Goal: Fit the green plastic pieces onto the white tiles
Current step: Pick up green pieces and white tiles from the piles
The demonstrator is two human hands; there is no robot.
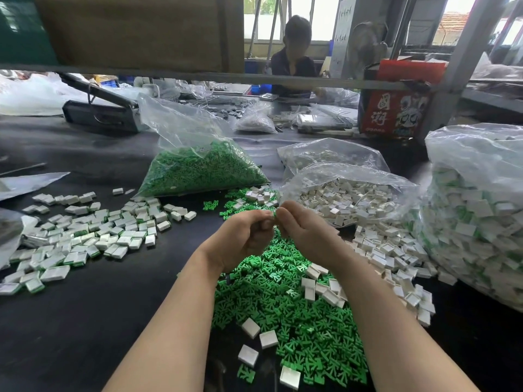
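A worker's left hand (243, 239) and right hand (304, 229) meet above a dark worktable (85, 321), fingertips pressed together around a small piece (273, 214) pinched between them; only a sliver of green and white shows, and whether it is a tile, a green part or both cannot be told. Both hands have fingers curled inward, thumbs meeting at the pinch. Directly below the fingers and spreading toward the worker lies a loose heap of green plastic pieces (283, 301), with several white tiles (250, 328) scattered on top. To the left of the fingers, a spread of finished tiles (85, 236), white with green edges, covers the table. Beyond the fingertips sits a clear bag of green pieces (198, 168), and just right of them an open bag of white tiles (351, 199) spills onto the surface. Farther right stands a large bag of assembled tiles (475, 210). At the far side of the table another person (294, 60) sits near a red carton (396, 106).
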